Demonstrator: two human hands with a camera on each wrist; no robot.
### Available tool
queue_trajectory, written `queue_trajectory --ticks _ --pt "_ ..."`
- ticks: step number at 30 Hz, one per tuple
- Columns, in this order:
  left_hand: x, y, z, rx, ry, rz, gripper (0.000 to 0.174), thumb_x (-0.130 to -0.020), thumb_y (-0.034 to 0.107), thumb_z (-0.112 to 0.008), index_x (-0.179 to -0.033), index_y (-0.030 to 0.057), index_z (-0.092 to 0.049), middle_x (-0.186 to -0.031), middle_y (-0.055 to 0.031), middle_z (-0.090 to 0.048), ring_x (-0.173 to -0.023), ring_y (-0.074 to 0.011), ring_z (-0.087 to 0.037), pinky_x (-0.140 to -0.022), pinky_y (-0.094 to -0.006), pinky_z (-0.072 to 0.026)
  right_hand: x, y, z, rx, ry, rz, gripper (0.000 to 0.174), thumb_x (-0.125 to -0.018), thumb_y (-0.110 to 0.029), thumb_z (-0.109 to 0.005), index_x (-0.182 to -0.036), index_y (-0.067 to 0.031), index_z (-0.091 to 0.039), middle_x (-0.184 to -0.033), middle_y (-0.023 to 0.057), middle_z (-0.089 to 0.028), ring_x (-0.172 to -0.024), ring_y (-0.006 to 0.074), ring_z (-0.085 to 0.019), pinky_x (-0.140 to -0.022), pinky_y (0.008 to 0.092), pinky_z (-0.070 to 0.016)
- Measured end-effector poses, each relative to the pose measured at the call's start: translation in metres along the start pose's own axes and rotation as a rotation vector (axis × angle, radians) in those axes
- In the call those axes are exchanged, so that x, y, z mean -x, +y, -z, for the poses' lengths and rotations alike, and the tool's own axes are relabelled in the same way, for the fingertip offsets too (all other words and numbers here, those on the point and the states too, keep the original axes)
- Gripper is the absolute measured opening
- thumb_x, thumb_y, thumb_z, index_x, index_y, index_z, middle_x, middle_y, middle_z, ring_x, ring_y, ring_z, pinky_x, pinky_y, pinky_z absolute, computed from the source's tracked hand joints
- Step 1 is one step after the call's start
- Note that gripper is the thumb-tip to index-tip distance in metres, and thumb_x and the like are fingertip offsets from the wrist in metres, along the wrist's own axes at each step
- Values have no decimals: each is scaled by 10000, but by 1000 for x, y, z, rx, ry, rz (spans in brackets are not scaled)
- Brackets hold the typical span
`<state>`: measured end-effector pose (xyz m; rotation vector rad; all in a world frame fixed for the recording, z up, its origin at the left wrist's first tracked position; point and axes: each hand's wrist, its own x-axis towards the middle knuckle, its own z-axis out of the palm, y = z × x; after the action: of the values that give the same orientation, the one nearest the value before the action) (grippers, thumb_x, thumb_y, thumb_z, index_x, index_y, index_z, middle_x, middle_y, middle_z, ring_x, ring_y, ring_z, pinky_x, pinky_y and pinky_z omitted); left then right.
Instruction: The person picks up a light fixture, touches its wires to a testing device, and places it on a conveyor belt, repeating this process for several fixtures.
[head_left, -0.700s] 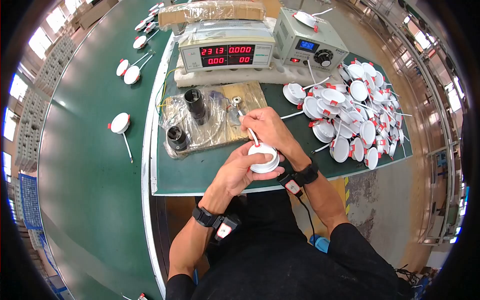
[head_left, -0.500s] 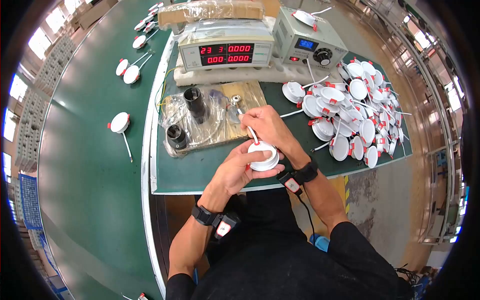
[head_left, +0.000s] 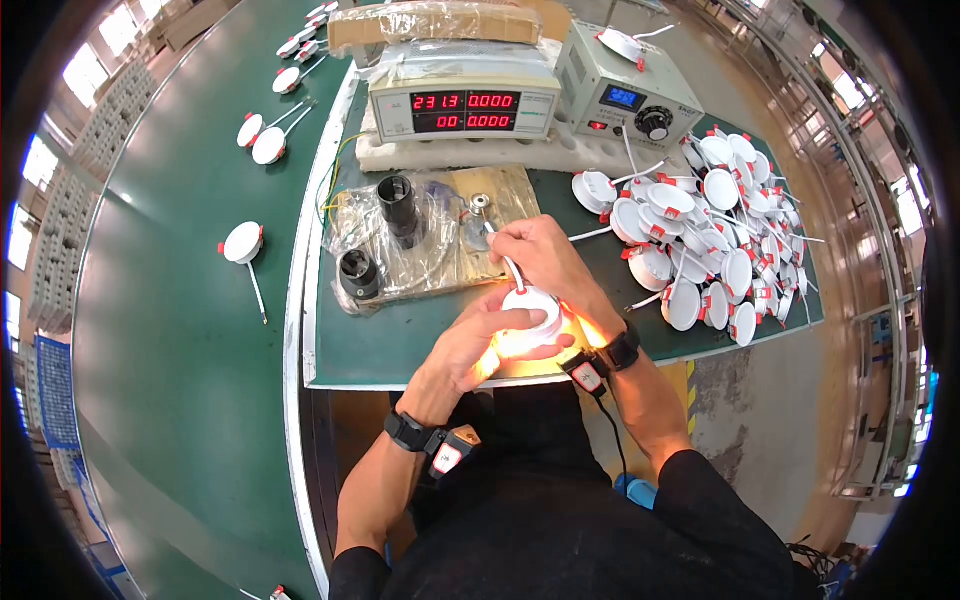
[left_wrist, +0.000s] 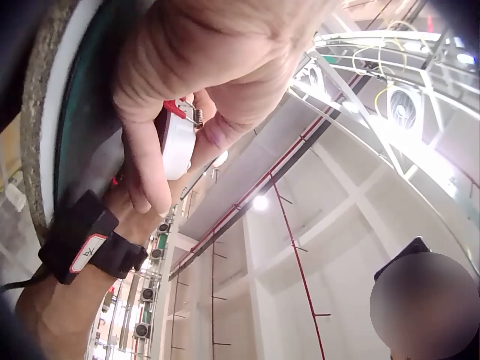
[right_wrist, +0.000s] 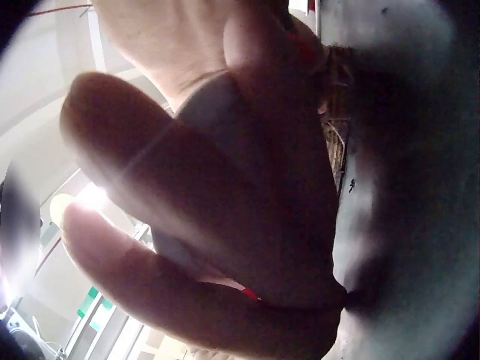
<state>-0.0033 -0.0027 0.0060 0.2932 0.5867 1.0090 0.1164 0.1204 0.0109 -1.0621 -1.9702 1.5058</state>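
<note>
1. Change from the earlier frame: the lamp (head_left: 537, 308) now glows. Orange-yellow light spills from under it onto the left hand (head_left: 468, 345), the right forearm and the mat (head_left: 390, 345); half a second ago it was dark. Both hands and the lamp stay in the same place, over the near edge of the mat.

2. Left hand: the fingers are curled under the lamp and the thumb lies on its rim, gripping it. The left wrist view shows the white lamp body (left_wrist: 177, 141) with a red spring clip, between thumb and fingers.

3. Right hand (head_left: 535, 255): the fingertips are closed in a pinch on the white wire (head_left: 511, 270) that rises from the lamp. The wire tip reaches the metal fitting (head_left: 480, 204) on the plastic sheet. The right wrist view is blurred and shows only curled fingers.

4. Readable text: the meter (head_left: 462, 108) shows red digits, "231.3" and "0.000" in the upper row and "0.000" at the lower right. The lower left digits are incomplete. The supply (head_left: 625, 95) has a blue display; its digits are too small to read.

5. Surroundings: two black sockets (head_left: 398, 208) stand on the sheet. A pile of lamps (head_left: 710, 230) lies to the right.
</note>
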Motion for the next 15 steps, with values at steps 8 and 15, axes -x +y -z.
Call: queue_trajectory --ticks 8,15 --pt "-1 1 4 -14 -68 -28 425 -972 45 -606 -1357 -72 -470 -1246 -274 -641 -1098 -405 -688 -893 -385 -639 -2 2 -2 -2 -2 -17 319 -918 -209 -596 -754 52 -678 -580 61 -598 -515 108 -529 -487 313 -409" --pt "-2 0 2 -19 -73 -44 431 -967 33 -610 -1363 -63 -470 -1258 -278 -634 -1098 -396 -690 -897 -385 -640 0 0 -2 -29 10 -41 337 -936 -232 -624 -764 49 -694 -561 17 -556 -504 71 -469 -465 285 -348"
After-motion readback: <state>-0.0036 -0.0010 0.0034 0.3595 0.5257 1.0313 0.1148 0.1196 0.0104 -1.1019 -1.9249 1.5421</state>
